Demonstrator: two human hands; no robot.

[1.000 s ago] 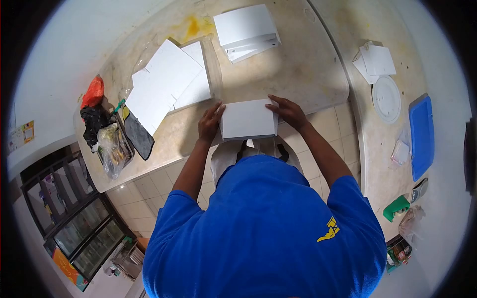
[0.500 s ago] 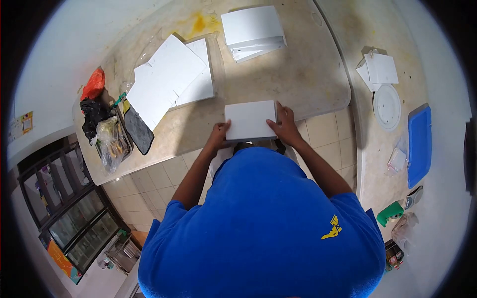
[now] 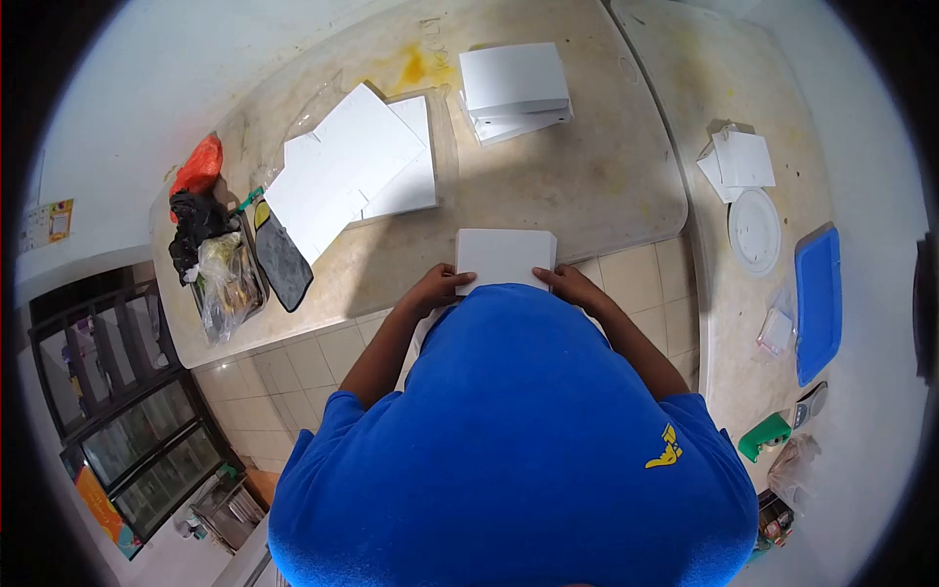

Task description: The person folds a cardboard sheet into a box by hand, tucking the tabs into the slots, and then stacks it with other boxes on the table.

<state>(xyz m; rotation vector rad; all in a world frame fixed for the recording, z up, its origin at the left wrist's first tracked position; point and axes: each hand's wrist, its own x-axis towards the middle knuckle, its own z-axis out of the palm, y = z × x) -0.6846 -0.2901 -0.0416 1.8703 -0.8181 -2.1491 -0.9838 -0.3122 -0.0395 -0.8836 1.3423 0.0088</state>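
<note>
A white cardboard box (image 3: 506, 256) is at the table's front edge, close against my blue shirt, which hides its near side. My left hand (image 3: 440, 287) grips the box's left near corner, thumb on top. At the right near corner, my right hand (image 3: 570, 285) holds it the same way, with its other fingers partly hidden. Farther back on the table stands a stack of white boxes (image 3: 515, 80). Flat white cardboard sheets (image 3: 347, 161) lie overlapping to the left, some with slits cut in their edges.
Left on the table (image 3: 548, 186) are a dark grey pouch (image 3: 282, 259), a clear plastic bag (image 3: 223, 284), a black bag (image 3: 196, 230) and a red bag (image 3: 199, 164). The right table holds white plates (image 3: 754, 232), white cards (image 3: 743, 159), a blue lid (image 3: 819, 305) and a green tape dispenser (image 3: 764, 436).
My hands have drawn the box nearer my body, so the shirt now covers its front side. The right fingers have shifted from the box's side toward its near corner. The view has tilted slightly.
</note>
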